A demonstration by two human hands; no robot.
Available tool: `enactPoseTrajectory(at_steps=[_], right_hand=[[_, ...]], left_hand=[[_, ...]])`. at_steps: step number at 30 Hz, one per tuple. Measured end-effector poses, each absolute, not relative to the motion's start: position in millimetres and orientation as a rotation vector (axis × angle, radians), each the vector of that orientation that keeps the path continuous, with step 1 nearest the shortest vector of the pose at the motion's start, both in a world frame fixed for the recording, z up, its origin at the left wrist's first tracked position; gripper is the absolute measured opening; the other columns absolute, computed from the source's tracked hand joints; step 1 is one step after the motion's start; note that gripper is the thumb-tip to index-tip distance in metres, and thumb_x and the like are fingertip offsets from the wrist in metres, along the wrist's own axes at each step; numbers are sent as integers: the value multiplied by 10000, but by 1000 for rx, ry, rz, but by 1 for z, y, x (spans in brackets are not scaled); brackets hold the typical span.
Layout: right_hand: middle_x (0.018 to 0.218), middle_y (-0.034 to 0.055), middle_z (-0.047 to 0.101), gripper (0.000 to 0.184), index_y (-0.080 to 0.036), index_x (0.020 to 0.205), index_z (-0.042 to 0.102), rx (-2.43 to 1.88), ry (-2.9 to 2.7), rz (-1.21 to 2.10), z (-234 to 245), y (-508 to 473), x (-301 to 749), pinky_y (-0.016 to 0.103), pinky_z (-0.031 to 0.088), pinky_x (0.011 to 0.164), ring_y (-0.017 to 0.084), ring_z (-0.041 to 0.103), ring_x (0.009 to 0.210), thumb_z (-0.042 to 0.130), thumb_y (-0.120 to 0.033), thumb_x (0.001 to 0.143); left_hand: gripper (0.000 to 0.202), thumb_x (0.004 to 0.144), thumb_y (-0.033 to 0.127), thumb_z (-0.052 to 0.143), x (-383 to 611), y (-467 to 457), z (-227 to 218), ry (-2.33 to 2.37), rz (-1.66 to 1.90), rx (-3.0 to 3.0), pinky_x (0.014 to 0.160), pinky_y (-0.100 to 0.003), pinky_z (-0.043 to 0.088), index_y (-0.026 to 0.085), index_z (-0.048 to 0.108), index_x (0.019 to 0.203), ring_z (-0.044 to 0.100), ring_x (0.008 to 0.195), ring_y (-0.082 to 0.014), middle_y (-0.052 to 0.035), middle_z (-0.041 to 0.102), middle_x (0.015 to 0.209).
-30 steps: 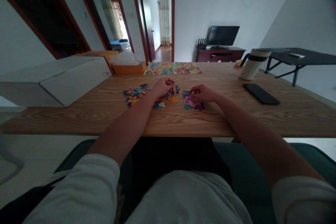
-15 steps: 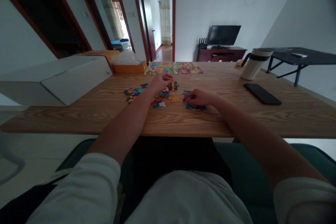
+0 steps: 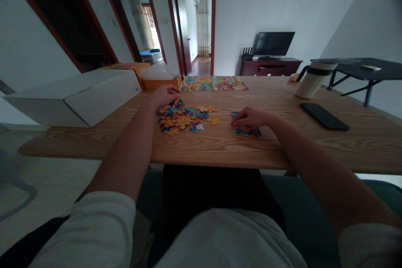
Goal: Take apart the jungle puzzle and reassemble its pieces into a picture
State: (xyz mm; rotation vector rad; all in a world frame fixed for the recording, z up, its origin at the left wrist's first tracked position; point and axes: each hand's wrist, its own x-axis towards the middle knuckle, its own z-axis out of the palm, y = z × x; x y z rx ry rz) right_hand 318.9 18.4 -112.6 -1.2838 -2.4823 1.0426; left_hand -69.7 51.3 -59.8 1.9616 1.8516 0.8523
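Observation:
A heap of loose jigsaw pieces (image 3: 180, 120), mostly orange and dark blue, lies on the wooden table. Over its far left edge hovers my left hand (image 3: 165, 95), fingers curled together; whatever they hold, if anything, is too small to make out. My right hand (image 3: 249, 117) rests on a small joined patch of puzzle (image 3: 248, 131), partly covering it. Its thumb and fingers pinch a puzzle piece at the patch's left side. A teal-and-white piece (image 3: 197, 127) and an orange piece (image 3: 213, 120) lie between the heap and the patch.
Two colourful picture sheets (image 3: 213, 83) lie at the table's far edge. To the left are a white box (image 3: 103, 92) and an orange box (image 3: 161, 82) with clear plastic. A black phone (image 3: 323, 116) and a white mug (image 3: 314, 81) stand to the right.
My left hand has moved left, from the heap's right far side to its left far side, uncovering more pieces. My right hand stays at the patch. The view has shifted slightly.

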Motion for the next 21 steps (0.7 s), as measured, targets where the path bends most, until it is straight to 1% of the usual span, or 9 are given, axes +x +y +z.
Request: enactPoseTrajectory(at_steps=[3,5,8,10,12,15,19,21], right_hand=[[624,28,690,429,-190,962,814,-1316,-2441,985,-115,21,322,274,406,509,140,547,513,610,-556,868],[699,39,722,436,-181,1032,807,-1345,-2391,876,-116,25,325,280,424,547,148,570,558,624,-539,864],[786,56,740,429,-168,1088,797,-1367,-2370,700,-115,30,327,289,439,613,160,593,638,658,-497,851],[770,50,726,410,-171,1098,793,-1395,-2375,619,-113,32,329,287,432,623,162,588,652,661,-475,857],[754,45,713,386,-174,1092,792,-1424,-2365,556,-113,34,331,284,423,622,161,582,654,656,-455,865],[765,54,708,367,-160,1068,791,-1451,-2313,476,-114,37,337,284,420,624,163,583,658,641,-432,872],[770,65,709,366,-137,1092,773,-1491,-2255,469,-114,41,345,286,428,621,165,589,648,614,-390,880],[768,68,709,362,-127,1094,769,-1506,-2261,468,-115,42,348,290,432,625,168,594,645,604,-366,879]], left_hand=[[237,825,202,663,-83,50,-79,2020,695,1892,678,-234,516,171,730,1050,699,832,-189,-72,757,976],[261,836,220,667,-82,49,-84,2050,672,1902,725,-244,525,158,724,1082,705,902,-205,-99,756,1062],[383,827,310,718,-72,46,-84,2002,717,2002,857,-276,525,180,705,1187,688,1047,-230,-110,717,1228],[494,775,377,781,-62,44,-85,1868,612,2110,953,-299,501,232,697,1240,663,1141,-251,-88,689,1313],[577,735,413,812,-53,42,-87,1710,459,2165,996,-301,485,268,681,1278,649,1192,-258,-74,675,1352],[581,756,396,790,-52,44,-92,1649,387,2126,980,-282,497,265,658,1307,659,1186,-239,-78,686,1340],[510,859,325,664,-69,50,-91,1909,535,2037,968,-320,510,220,619,1357,657,1179,-250,-130,655,1375],[515,863,314,637,-79,51,-89,2001,491,1994,936,-313,521,212,612,1367,662,1172,-255,-144,640,1394]])
